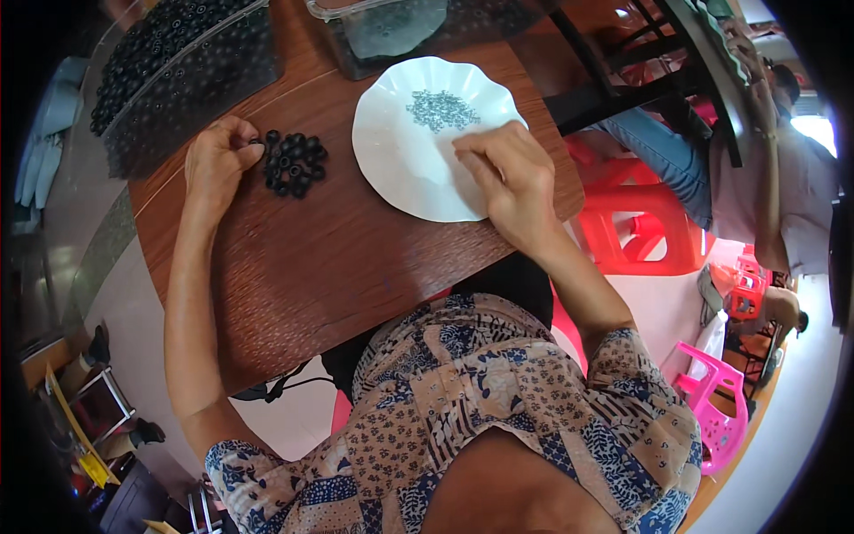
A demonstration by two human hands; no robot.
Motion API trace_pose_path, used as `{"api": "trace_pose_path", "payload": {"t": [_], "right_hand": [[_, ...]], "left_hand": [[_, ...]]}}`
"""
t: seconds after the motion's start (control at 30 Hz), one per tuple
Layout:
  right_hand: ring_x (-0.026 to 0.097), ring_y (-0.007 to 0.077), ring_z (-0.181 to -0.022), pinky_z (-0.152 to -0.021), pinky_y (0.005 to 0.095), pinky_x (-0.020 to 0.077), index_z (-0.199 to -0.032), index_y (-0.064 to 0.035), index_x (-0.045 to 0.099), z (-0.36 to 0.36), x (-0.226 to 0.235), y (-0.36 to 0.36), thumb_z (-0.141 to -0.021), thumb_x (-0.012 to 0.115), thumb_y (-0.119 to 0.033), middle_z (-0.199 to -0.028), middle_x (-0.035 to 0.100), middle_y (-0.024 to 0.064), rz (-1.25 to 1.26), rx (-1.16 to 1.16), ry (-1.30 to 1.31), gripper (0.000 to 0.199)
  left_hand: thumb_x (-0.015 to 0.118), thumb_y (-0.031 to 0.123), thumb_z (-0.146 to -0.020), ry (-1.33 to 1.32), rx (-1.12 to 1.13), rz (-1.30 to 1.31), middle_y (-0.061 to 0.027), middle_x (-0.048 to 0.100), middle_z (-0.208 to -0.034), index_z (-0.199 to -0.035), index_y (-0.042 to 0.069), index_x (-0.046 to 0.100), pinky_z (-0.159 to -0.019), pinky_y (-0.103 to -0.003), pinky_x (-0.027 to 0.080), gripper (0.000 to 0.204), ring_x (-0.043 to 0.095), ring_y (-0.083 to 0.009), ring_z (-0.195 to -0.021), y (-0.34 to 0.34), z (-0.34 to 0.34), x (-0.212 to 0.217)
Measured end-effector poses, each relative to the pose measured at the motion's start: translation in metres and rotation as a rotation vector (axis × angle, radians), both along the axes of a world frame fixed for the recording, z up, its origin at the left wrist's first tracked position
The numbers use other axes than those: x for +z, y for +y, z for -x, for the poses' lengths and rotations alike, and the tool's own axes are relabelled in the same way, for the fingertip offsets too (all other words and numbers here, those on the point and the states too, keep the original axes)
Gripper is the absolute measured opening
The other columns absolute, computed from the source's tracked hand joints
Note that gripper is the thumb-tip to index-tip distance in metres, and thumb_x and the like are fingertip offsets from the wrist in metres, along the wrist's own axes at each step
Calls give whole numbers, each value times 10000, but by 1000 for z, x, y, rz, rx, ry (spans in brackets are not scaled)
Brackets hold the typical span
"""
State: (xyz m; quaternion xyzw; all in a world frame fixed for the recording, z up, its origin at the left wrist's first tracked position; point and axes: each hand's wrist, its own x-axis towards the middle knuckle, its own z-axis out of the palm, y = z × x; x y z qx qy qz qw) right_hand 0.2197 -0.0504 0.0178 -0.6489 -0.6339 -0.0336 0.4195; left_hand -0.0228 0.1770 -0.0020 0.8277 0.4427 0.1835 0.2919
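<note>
My left hand (pixel 218 160) rests on the brown wooden table (pixel 338 258), fingers curled and pinching a small black ring at the left edge of a little pile of black rubber rings (pixel 295 164). My right hand (pixel 509 178) lies on the lower right part of a white scalloped plate (pixel 382 151), fingertips pressed together on its surface; whether they hold a piece I cannot tell. A heap of tiny grey metal parts (pixel 442 109) sits near the plate's top, just above the right hand.
A clear plastic tray with several black rings (pixel 182 62) stands at the back left, and another clear container (pixel 400 31) behind the plate. Red plastic stools (pixel 645 227) and a pink chair (pixel 721 409) stand to the right, where another person (pixel 783 178) sits.
</note>
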Motion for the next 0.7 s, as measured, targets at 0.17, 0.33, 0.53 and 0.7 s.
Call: {"api": "trace_pose_path", "payload": {"t": [0.17,0.33,0.53,0.7], "right_hand": [[535,247,-674,-616,341,429,-825,-58,676,-14,-14,21,-668,684,1,-706,595,80,78,-83,-197,168],[508,240,-645,-602,335,419,-798,-73,679,-14,-20,29,-654,694,-11,-672,574,71,115,-69,-305,157],[509,230,-656,-613,332,422,-807,-62,681,-19,-14,17,-665,689,1,-675,574,68,123,-70,-193,156],[519,220,-672,-620,326,429,-845,-57,686,-19,-14,9,-687,692,-10,-679,576,62,185,-3,-150,165]], "left_hand": [[697,63,-724,-82,25,33,-22,579,-705,-797,44,610,-665,-292,426,115,547,-144,-689,-3,-2,-2],[699,52,-732,-116,30,82,-7,565,-700,-791,47,599,-669,-272,423,116,529,-118,-689,-4,1,-4],[699,15,-769,-440,42,155,40,548,-802,-859,20,612,-706,-207,410,125,501,-81,-740,-3,18,-10],[683,-12,-787,-578,171,284,31,543,-799,-899,16,628,-700,-156,392,128,487,-43,-744,-36,23,17]]}}
